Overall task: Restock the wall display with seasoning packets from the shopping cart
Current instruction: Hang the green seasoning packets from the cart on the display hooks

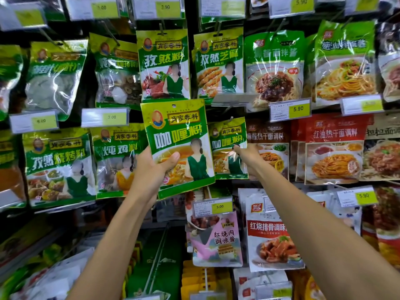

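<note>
Two bare arms reach up from the bottom edge toward the wall display [216,22]. The left hand [151,167] has its grip closed on a green curry packet [177,135], thumb across the front, fingers hidden behind it. The packet is held upright in front of the display, tilted slightly, its punched hole free of any hook, and it covers whatever hangs behind it. The right hand [246,158] touches a matching hung packet [229,146] just to the right; its fingers are mostly hidden, so I cannot tell whether its grip is closed on the packet or only resting against it. That packet's left edge is covered by the held one. Price tags [298,109] along the rows are partly blurred. Packets at the frame edges are cut off and smeared. Below, the lower stock is dark and hard to make out.
</note>
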`<action>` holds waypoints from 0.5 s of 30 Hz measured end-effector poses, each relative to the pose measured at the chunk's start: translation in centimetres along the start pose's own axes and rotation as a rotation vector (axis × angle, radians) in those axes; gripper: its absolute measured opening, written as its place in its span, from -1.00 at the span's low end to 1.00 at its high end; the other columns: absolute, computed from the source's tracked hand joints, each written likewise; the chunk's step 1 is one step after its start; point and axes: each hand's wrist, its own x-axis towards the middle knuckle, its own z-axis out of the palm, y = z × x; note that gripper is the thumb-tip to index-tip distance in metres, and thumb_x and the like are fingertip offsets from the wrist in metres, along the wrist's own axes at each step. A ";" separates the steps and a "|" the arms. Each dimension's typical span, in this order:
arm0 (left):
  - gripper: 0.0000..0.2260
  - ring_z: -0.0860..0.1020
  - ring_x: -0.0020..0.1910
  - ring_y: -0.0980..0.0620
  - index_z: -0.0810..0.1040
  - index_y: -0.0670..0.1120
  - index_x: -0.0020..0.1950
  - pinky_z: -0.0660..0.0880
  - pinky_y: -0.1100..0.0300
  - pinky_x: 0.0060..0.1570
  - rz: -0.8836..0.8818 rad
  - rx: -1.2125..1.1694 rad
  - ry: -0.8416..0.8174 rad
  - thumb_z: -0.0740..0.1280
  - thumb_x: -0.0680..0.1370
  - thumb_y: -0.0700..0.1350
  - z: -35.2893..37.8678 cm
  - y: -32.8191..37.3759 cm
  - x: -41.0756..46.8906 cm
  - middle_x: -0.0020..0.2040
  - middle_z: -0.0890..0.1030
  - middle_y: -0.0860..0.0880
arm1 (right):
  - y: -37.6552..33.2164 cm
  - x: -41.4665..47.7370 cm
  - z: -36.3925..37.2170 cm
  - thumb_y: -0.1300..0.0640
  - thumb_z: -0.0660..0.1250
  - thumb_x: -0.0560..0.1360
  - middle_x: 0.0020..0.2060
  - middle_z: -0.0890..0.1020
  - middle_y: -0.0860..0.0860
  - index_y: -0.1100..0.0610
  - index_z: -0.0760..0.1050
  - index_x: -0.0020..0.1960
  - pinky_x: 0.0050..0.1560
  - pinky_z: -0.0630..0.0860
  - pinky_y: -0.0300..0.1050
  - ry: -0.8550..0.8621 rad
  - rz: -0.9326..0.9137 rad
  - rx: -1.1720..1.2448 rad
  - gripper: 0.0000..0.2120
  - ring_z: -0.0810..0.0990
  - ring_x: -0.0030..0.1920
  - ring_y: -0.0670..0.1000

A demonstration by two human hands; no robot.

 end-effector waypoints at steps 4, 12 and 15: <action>-0.58 0.57 0.18 -0.13 0.51 -0.08 0.16 0.44 -0.18 0.26 -0.011 -0.019 -0.038 0.44 0.32 -0.12 0.3 -0.5 -0.7 0.15 0.63 -0.12 | 1.7 -1.8 -0.5 0.10 0.23 0.60 0.15 0.55 0.21 0.34 0.40 0.20 0.09 0.43 -0.04 0.103 -0.139 -0.122 -0.68 0.51 0.13 0.13; -0.70 0.59 0.15 -0.09 0.53 -0.08 0.15 0.48 -0.10 0.21 -0.060 0.014 -0.189 0.45 0.44 -0.20 4.8 -3.1 -1.9 0.09 0.66 -0.06 | 1.5 -10.3 -1.5 -0.13 0.34 0.43 -0.12 0.72 0.03 0.23 0.62 -0.04 0.00 0.58 -0.13 -0.267 -0.248 0.403 -0.59 0.68 -0.07 -0.08; -0.78 0.61 0.10 0.00 0.53 -0.03 0.10 0.52 -0.04 0.17 -0.034 0.104 -0.230 0.42 0.48 -0.17 6.2 -3.5 -1.9 0.05 0.65 -0.02 | 1.2 -11.0 -2.1 -0.03 0.41 0.40 -0.11 0.65 0.28 0.48 0.48 0.01 -0.02 0.58 -0.03 -0.252 -0.218 0.402 -0.46 0.64 -0.09 0.11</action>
